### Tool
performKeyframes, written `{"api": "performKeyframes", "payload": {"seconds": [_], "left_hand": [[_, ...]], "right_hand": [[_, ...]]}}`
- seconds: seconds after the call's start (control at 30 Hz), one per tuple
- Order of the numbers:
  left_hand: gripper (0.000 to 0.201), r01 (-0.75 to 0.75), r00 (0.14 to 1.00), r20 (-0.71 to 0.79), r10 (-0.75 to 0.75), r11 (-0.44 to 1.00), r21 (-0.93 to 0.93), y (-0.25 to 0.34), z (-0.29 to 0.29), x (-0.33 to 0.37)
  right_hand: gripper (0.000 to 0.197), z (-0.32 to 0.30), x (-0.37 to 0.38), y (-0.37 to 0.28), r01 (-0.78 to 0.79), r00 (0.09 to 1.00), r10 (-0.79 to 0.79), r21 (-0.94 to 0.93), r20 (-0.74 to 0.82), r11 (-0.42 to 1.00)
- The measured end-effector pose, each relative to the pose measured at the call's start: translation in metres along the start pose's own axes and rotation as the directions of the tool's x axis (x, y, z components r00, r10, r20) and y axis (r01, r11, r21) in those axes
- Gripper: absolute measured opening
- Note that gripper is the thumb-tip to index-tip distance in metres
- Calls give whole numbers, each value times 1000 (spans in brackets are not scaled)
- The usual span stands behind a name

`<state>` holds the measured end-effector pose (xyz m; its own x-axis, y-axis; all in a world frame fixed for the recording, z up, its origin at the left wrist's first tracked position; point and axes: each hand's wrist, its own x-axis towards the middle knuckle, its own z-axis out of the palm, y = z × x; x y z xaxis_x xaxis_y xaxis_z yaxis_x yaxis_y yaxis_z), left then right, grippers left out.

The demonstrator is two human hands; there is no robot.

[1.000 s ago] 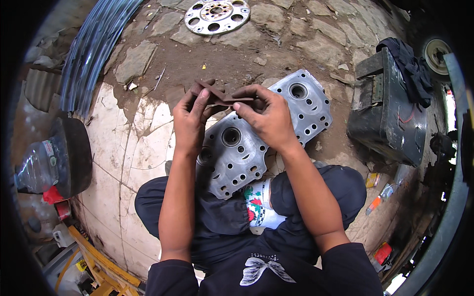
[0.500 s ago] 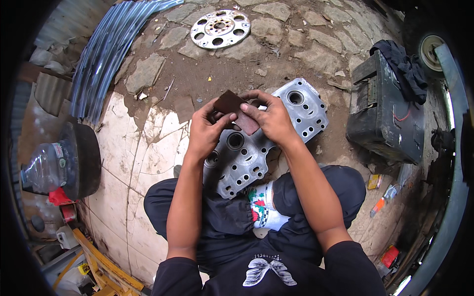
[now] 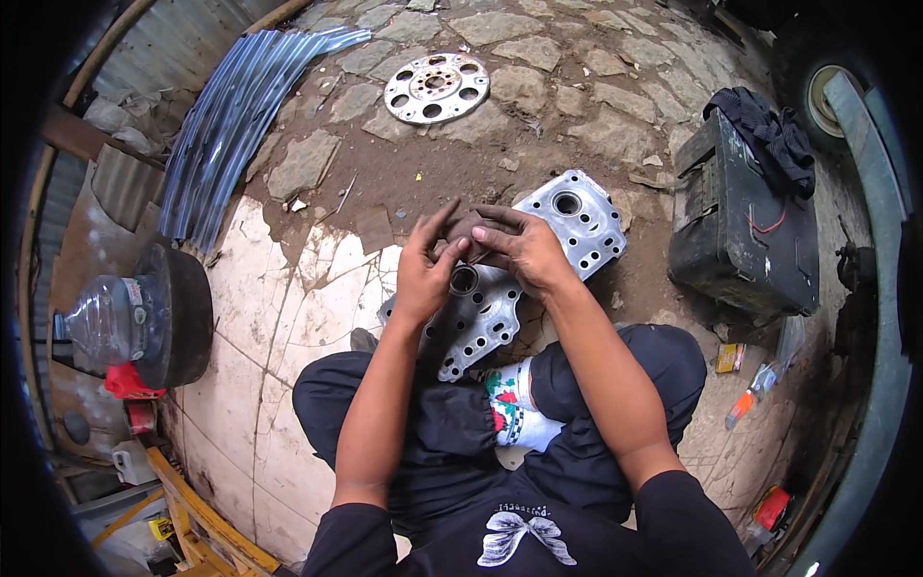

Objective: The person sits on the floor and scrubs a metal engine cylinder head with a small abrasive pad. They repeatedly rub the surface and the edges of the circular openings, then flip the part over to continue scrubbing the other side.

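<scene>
A small brown piece of sandpaper (image 3: 465, 229) is held up between my two hands, bent or turned so that little of its face shows. My left hand (image 3: 424, 274) has its thumb against the near side of the sheet, with its fingers raised behind. My right hand (image 3: 532, 254) pinches the other side between thumb and fingers. Beneath both hands, a grey metal cylinder head (image 3: 488, 322) with round bores and many small holes lies slantwise in front of my crossed legs. My hands and forearms hide part of its middle.
Farther off lies a round metal plate with holes (image 3: 437, 88), on stone paving. Corrugated sheets (image 3: 216, 135) lie at the left, above a black tub (image 3: 176, 313) and a clear plastic bottle (image 3: 99, 313). A black case (image 3: 745, 226) with dark cloth (image 3: 764, 135) stands right.
The sandpaper, spread out before, now looks folded or tilted and shows much less of its face. My left fingers have lifted and spread. The whole view has shifted slightly.
</scene>
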<state>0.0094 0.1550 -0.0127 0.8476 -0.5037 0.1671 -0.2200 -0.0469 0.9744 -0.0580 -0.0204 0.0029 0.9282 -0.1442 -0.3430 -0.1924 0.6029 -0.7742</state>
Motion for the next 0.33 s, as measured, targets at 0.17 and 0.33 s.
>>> {"api": "performKeyframes", "payload": {"seconds": [0.17,0.33], "left_hand": [[46,269,954,9,-299,846,-461,1,9,1],[40,110,972,-123,-202,847,-521,-15,17,-2]], "right_hand": [[40,3,12,18,169,985,-171,124,4,978],[53,17,13,21,323,918,-395,-648,36,690]]}}
